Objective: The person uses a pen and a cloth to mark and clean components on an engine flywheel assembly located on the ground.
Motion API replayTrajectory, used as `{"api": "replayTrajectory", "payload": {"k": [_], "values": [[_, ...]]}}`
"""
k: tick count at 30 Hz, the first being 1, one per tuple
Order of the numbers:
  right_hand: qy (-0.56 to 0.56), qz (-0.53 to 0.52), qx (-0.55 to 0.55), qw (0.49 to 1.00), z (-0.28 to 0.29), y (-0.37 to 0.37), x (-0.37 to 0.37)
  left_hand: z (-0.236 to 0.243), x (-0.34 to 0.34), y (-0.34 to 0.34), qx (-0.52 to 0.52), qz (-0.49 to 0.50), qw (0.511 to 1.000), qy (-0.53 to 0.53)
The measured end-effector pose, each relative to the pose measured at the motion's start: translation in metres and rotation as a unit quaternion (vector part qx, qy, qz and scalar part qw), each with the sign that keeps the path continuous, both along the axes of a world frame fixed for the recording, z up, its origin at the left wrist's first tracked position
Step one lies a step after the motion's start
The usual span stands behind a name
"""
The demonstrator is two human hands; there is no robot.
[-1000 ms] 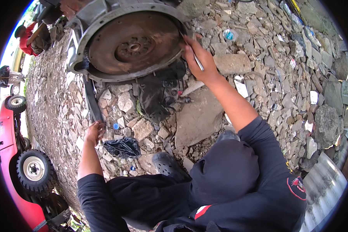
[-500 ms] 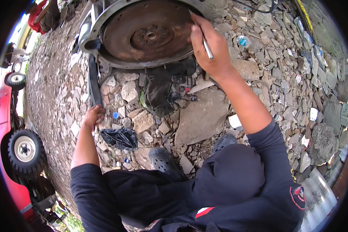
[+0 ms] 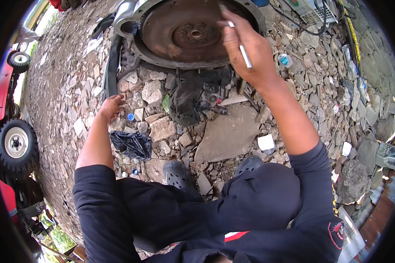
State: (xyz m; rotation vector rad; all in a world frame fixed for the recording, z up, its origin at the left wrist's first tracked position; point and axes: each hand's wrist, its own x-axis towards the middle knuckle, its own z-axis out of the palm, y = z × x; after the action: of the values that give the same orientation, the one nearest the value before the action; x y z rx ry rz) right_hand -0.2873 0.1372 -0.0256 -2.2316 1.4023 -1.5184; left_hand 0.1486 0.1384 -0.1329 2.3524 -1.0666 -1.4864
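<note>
My right hand (image 3: 253, 52) is closed round a slim silver rod-shaped tool (image 3: 245, 56). Its blurred far end lies over the right part of a rusty brown flywheel (image 3: 166, 22). A grey metal housing (image 3: 129, 15) surrounds the flywheel, which has a ring of bolts at its centre. Over to the left, my left hand (image 3: 111, 108) is at the lower end of a long dark strip (image 3: 113, 72), fingers partly spread. The contact beneath the palm is hidden. Below the housing lies a dark crumpled cloth (image 3: 184, 103) beside a small greasy metal part (image 3: 213, 94).
Broken stone covers the ground, with a flat slab (image 3: 228, 133) before my shoes. A black plastic bag (image 3: 132, 143) and a blue cap (image 3: 131, 117) lie near my left forearm. Rightward are a clear bottle (image 3: 285, 60) and black cable (image 3: 309, 31). A red vehicle's wheel (image 3: 16, 139) stands far left.
The view has shifted, so the flywheel appears farther right. My right hand still grips the tool at the flywheel's right side. My left hand's fingers look more spread.
</note>
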Motion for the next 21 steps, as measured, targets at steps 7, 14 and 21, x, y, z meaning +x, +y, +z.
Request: {"api": "replayTrajectory", "payload": {"k": [7,14,21], "values": [[0.121,0.110,-0.027,0.986,0.011,0.004,0.024,-0.008,-0.009,-0.018,-0.015,-0.045,0.999,0.021],[0.282,0.111,-0.005,0.953,0.017,-0.007,0.040,-0.018,-0.023,-0.028,-0.054,-0.085,0.994,0.048],[0.270,0.085,-0.072,0.956,0.037,-0.021,0.045,-0.014,-0.054,-0.042,-0.044,-0.126,0.990,0.037]]}}
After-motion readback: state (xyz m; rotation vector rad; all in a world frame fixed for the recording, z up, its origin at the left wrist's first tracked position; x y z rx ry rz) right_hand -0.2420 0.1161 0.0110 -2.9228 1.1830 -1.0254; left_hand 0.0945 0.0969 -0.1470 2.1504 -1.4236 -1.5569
